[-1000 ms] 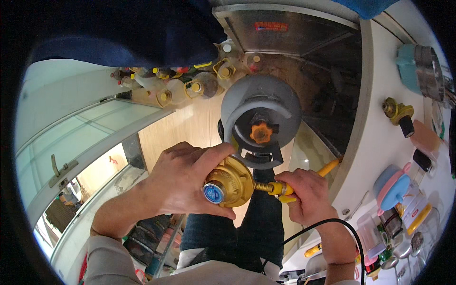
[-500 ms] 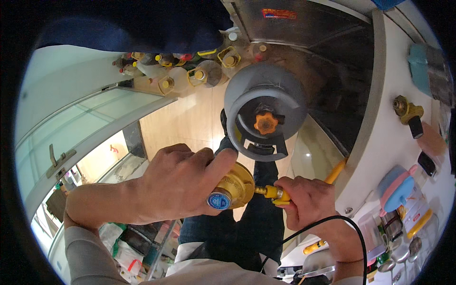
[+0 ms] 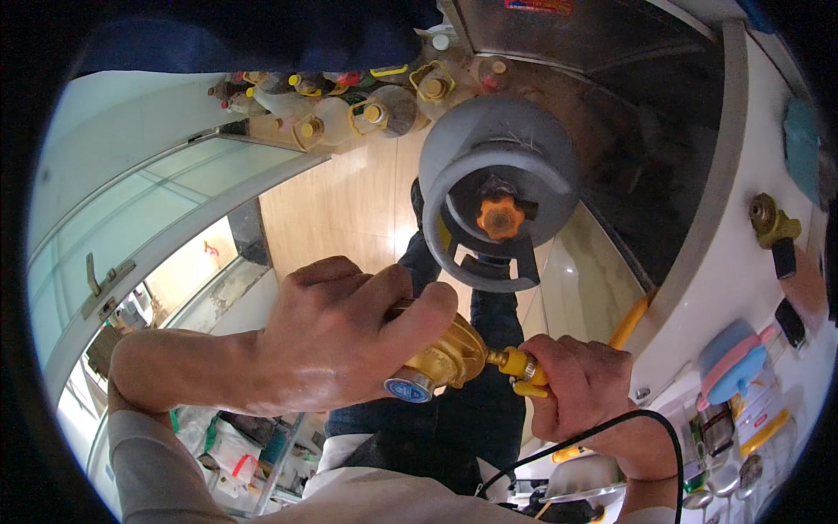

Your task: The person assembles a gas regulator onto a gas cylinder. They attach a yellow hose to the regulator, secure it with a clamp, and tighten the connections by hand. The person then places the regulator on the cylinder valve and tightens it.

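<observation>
My left hand [image 3: 349, 336] is wrapped round a brass-coloured gas regulator [image 3: 454, 358] with a blue round label on its end. Closed about a yellow gas hose [image 3: 630, 323] is my right hand [image 3: 580, 384], gripping close to its end. A yellow clamp [image 3: 529, 374] sits on the hose where it meets the regulator's nozzle. How far the nozzle goes into the hose is hidden. Beyond my hands a grey gas cylinder [image 3: 559, 148] stands upright on the floor, with an orange valve knob [image 3: 501, 217] inside its collar.
Several plastic bottles [image 3: 393, 112] with yellow caps line the far wall. At the right, a white counter [image 3: 698, 288] holds another brass valve fitting [image 3: 772, 223], a blue-and-pink item [image 3: 731, 360] and utensils. A glass-paned door [image 3: 175, 210] stands at the left. A black cord [image 3: 602, 428] crosses my right wrist.
The regulator and hose end have shifted slightly right in the picture, and the regulator has tilted a little. Both hands keep their hold. The whole view has shifted a little too.
</observation>
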{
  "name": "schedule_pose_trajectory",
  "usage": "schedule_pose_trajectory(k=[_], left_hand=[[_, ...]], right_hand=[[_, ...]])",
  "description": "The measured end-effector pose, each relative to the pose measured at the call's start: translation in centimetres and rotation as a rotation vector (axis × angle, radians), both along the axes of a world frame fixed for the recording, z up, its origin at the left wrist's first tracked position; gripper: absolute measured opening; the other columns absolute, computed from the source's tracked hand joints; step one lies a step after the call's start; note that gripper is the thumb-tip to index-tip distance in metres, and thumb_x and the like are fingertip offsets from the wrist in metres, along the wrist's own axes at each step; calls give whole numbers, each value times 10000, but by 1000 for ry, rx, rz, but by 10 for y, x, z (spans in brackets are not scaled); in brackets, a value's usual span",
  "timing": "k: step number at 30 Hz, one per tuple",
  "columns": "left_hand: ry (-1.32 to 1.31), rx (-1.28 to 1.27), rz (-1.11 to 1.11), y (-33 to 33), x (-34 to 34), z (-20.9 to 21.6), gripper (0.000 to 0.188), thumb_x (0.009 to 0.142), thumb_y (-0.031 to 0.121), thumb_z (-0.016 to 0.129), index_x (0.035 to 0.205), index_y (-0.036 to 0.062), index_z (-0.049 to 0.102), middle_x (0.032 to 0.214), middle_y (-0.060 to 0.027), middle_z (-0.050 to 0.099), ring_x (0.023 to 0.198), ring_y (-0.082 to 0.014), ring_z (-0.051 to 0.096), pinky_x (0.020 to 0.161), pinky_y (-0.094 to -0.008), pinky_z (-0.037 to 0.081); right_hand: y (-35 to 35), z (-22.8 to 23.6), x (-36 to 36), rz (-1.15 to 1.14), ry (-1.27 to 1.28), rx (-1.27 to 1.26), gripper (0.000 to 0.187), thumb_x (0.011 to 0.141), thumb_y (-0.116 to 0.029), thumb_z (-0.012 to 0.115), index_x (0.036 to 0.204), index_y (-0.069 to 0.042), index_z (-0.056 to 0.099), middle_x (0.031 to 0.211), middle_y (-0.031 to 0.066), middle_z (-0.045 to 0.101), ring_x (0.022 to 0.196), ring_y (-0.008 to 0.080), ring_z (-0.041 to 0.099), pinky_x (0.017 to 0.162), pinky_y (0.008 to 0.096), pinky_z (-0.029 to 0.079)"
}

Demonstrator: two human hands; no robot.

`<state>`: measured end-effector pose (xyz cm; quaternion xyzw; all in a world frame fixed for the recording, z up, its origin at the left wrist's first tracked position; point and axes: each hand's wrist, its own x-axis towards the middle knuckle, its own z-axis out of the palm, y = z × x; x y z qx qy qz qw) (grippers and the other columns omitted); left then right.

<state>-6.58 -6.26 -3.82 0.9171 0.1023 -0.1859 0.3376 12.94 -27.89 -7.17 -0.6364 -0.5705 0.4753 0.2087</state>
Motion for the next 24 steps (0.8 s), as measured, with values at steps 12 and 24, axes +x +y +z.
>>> schedule_pose_trajectory(k=[12, 24], left_hand=[[-28, -10, 40, -7, -3, -10, 408, 870, 302, 757, 1212, 174, 574, 817, -48, 646, 564, -156, 649, 503, -315, 563], [-126, 83, 71, -19, -10, -19, 384, 836, 296, 729, 1195, 241, 604, 768, -12, 551, 511, -124, 582, 439, -268, 502]], right_hand=[[11, 2, 8, 84, -5, 14, 197, 964, -216, 608, 1076, -58, 646, 702, 82, 637, 551, 217, 651, 552, 352, 549], [0, -5, 1, 34, 61, -16, 254, 980, -263, 614, 1093, -36, 634, 776, 102, 685, 597, 231, 680, 578, 348, 554]])
